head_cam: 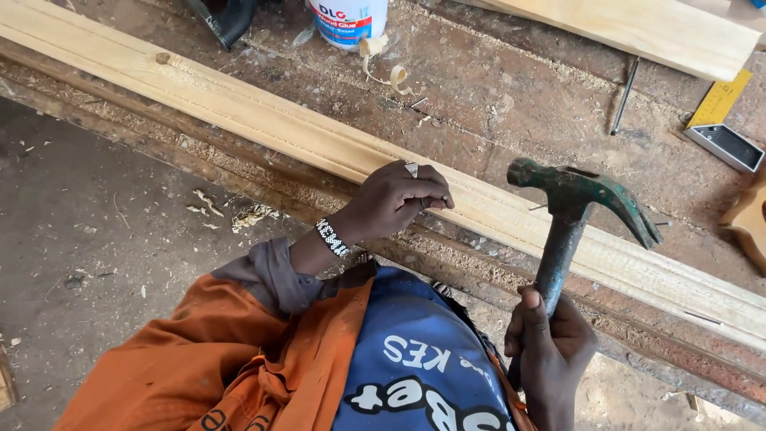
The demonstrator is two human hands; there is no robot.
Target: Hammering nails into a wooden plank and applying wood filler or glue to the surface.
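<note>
A long pale wooden strip lies diagonally across the workbench. My left hand rests on the strip's near edge, fingers pinched together on a small nail that is barely visible. My right hand grips the handle of a green claw hammer, whose head hovers just above the strip, to the right of my left hand. A beaded bracelet sits on my left wrist and a ring on one finger.
A dusty brown workbench carries a white glue tub, wood shavings, a second pale board, a try square with a yellow blade and a dark metal rod. Grey floor lies at left.
</note>
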